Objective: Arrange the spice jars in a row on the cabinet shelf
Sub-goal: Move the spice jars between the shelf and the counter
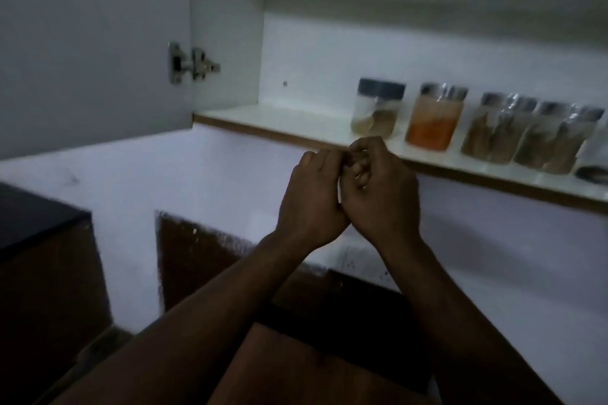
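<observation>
1. Two hands meet just below the shelf edge. The left hand and the right hand are both clenched, with their fingers curled in against each other.
2. Neither hand touches a jar.
3. Up on the shelf, the spice jars stand side by side in a row: a dark-lid jar, an orange jar, then blurry brown jars.
4. The cabinet door is open on the left.

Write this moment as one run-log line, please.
shelf: dark-lid jar, orange jar, two brown jars in a row | left hand, right hand: touching each other before shelf edge, fingers curled, no jar held | door: open
</observation>
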Available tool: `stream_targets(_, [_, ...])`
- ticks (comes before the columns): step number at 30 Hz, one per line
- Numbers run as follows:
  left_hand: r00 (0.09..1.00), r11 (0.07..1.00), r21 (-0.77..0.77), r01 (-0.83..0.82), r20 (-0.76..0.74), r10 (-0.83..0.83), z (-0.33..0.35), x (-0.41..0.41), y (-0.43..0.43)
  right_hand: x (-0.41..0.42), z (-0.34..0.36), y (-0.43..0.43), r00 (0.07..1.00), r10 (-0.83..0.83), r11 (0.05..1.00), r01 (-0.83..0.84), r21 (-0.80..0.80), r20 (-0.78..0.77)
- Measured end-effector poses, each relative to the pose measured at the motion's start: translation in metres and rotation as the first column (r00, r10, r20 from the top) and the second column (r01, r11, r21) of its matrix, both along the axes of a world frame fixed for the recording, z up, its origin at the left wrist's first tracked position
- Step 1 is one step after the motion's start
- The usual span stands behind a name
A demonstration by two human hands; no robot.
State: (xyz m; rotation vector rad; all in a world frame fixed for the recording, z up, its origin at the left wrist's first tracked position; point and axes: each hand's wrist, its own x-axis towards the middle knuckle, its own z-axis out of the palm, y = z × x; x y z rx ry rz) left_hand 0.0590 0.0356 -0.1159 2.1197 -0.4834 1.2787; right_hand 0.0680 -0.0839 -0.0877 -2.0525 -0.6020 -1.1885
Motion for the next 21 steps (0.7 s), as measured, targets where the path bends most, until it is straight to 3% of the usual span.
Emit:
stream_targets(2, [0.986, 0.999, 0.031, -0.014, -0.166, 0.019, -0.049, -0.026, 0.014, -0.016, -0.052, 0.013, 0.973, 0.087, 0.995, -0.094, -0.020, -0.213])
stream_targets(5, [0.896, 0.993, 0.120, 0.005, -0.442, 0.049, -0.121, -0.078, 0.043, -0.045, -0.140, 0.028, 0.828, 0.168, 0.975, -0.221, -0.035, -0.535])
stream_targets(8, [0.824, 0.874, 0.485, -0.029, -0.484, 0.295, -0.180, -0.127, 0.074, -0.080, -0.224, 0.038, 0.668, 0.206, 0.940, -0.339, -0.046, -0.715])
stream_targets(10, [0.679, 0.843, 0.534, 0.068, -0.644, 0.353, -0.221, -0.154, 0.086, -0.102, -0.273, 0.040, 0.575, 0.143, 0.899, -0.415, -0.137, -0.805])
stream_targets(13, [0.411, 0.921, 0.355, 0.157, -0.872, 0.266, -0.289, -0.190, 0.088, -0.134, -0.335, 0.043, 0.426, 0.031, 0.814, -0.535, -0.225, -0.904])
stream_targets(15, [0.298, 0.890, 0.420, 0.177, -0.885, 0.358, -0.331, -0.212, 0.087, -0.157, -0.364, 0.043, 0.340, 0.001, 0.808, -0.554, -0.199, -0.940])
stream_targets(17, [0.221, 0.842, 0.499, 0.207, -0.862, 0.456, -0.362, -0.230, 0.088, -0.177, -0.386, 0.043, 0.323, -0.043, 0.786, -0.574, -0.232, -0.945])
stream_targets(21, [0.211, 0.772, 0.582, 0.256, -0.813, 0.543, -0.394, -0.247, 0.087, -0.206, -0.414, 0.042, 0.352, -0.131, 0.725, -0.603, -0.332, -0.927])
